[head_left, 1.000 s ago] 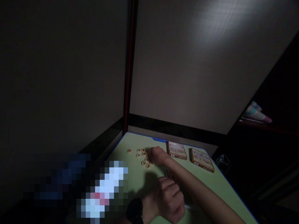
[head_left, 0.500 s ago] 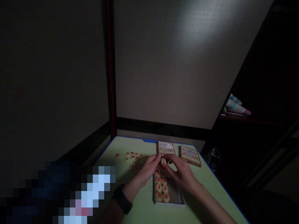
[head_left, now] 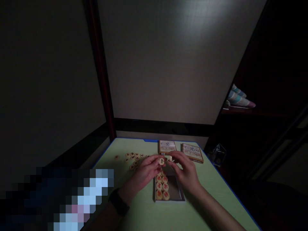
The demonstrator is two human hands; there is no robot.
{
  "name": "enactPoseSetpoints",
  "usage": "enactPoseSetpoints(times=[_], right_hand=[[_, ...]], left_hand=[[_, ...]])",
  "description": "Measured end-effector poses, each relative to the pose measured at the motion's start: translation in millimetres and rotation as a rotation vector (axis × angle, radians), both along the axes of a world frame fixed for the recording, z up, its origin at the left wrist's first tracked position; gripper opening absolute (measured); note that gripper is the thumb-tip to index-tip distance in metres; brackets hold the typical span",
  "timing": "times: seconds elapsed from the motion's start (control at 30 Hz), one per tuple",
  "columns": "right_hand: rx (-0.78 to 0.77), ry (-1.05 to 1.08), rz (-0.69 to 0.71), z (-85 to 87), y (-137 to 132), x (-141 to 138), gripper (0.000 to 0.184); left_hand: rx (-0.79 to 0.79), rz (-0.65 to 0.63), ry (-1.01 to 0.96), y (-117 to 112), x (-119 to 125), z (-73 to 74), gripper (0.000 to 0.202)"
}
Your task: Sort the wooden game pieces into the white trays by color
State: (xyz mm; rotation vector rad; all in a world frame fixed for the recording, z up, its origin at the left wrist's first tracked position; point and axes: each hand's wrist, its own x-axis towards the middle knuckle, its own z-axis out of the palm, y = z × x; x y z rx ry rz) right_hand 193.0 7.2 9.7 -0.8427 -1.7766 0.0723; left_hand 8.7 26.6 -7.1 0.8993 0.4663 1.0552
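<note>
My left hand pinches a round Chinese chess piece whose dark character faces me. Close beside it, my right hand holds another pale chess piece by its edge, between thumb and fingers. Both hands hover over the far end of a shallow open box. Inside the box, several red-marked pieces lie in two columns along the left side, and the right side shows a bare floor. My hands hide the box's far end.
Loose dark-marked pieces lie on the left of the green table, with a lone piece farther left. Two printed flat boxes rest near the far edge. A wall rises behind the table.
My hands have drawn slightly apart, and the pieces that were together between them are now one in each hand. The left piece has turned its dark character toward me. The view has shifted slightly.
</note>
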Motion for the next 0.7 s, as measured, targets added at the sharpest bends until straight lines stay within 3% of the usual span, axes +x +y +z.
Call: enactPoseSetpoints(times=[0.13,0.5,0.6,0.7], right_hand=[[0.065,-0.118,0.058,-2.3,-6.1,-7.0,0.02],[0.102,-0.309,-0.016,-9.3,-9.7,-11.7,0.019],[0.038,-0.345,0.051,0.2,-9.2,-4.6,0.02],[-0.156,-0.405,0.077,17.9,-6.2,12.7,0.021]], left_hand=[[0.024,-0.009,0.006,-5.1,4.5,-2.0,0.034],[0.019,-0.018,0.047,-5.7,4.7,-8.1,0.035],[0.026,-0.044,0.071,-6.7,3.2,-3.5,0.037],[0.125,0.101,0.207,-1.3,0.7,0.9,0.034]])
